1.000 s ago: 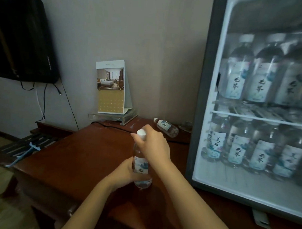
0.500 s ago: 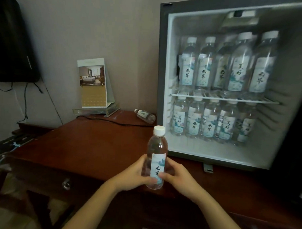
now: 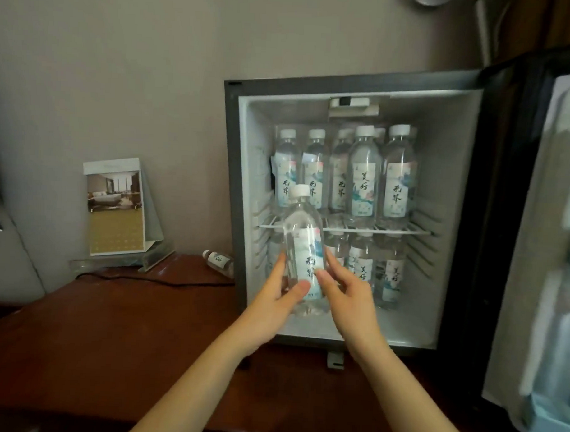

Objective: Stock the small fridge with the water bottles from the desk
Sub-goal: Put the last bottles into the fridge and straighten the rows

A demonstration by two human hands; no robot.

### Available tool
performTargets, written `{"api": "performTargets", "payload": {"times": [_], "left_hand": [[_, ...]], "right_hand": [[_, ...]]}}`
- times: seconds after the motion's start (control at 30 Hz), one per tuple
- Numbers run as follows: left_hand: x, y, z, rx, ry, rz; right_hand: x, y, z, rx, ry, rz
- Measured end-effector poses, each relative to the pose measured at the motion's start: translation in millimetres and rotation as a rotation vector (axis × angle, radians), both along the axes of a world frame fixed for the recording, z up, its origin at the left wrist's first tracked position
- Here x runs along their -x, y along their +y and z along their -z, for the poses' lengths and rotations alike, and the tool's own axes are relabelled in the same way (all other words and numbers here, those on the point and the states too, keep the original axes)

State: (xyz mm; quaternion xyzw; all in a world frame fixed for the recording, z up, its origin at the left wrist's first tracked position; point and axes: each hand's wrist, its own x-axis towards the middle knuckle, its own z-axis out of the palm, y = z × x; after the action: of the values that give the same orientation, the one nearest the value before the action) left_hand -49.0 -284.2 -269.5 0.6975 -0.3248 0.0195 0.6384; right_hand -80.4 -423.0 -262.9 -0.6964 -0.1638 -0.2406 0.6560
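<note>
Head camera: a clear plastic water bottle (image 3: 303, 248) with a white screw cap and a pale paper label with dark brush characters is held nearly upright, tilted slightly left, in front of the left side of the open fridge (image 3: 233, 181). Its cap shows above the level of the wire shelf (image 3: 402, 232) and its base before the lower compartment; whether it is past the fridge's front edge cannot be told.

The left hand (image 3: 274, 306) has its grip clamped on the bottle's lower left side, thumb across the label. The right hand (image 3: 348, 299) grips it from the right, its thumb on the label and its fingers curled behind.

The fridge is a boxy cabinet with a dark frame and smooth white lining ribbed along the side walls. Matching upright bottles (image 3: 364, 176) crowd the wire shelf, and a lower row (image 3: 391, 277) stands on the floor beneath. The door (image 3: 534, 257) hangs open at right.

The fridge stands on the glossy reddish-brown wooden desk (image 3: 111, 332). One spare bottle (image 3: 219, 262) lies on its side there, just left of the fridge. A thin black cable (image 3: 152, 279) runs across the desk, and a folded card stand (image 3: 114, 210) sits in a clear holder.
</note>
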Motion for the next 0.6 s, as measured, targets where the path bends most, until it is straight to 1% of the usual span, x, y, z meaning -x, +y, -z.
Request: {"api": "performTargets", "payload": {"times": [0.13, 0.23, 0.33, 0.43, 0.53, 0.6], "left_hand": [[-18.4, -29.2, -44.0, 0.085, -0.097, -0.063], [-40.4, -40.7, -71.4, 0.086, -0.155, -0.099], [-65.9, -48.0, -89.7, -0.002, -0.163, -0.119], [-84.3, -57.0, -95.1, -0.099, -0.142, -0.107], [-96.1, -68.0, -92.6, -0.157, -0.135, -0.150], [-103.5, -71.3, -89.1, -0.184, -0.156, -0.169]], "right_hand": [[-19.3, -11.8, -49.0, 0.031, -0.088, 0.078], [-37.3, -18.4, -77.8, 0.072, -0.123, 0.164], [-58.3, -23.4, -97.9, 0.107, -0.087, 0.309], [-75.5, -28.7, -103.1, 0.132, -0.035, 0.468], [-87.5, -34.2, -98.2, 0.073, -0.045, 0.536], [-94.3, -37.6, -93.0, 0.077, -0.060, 0.549]]}}
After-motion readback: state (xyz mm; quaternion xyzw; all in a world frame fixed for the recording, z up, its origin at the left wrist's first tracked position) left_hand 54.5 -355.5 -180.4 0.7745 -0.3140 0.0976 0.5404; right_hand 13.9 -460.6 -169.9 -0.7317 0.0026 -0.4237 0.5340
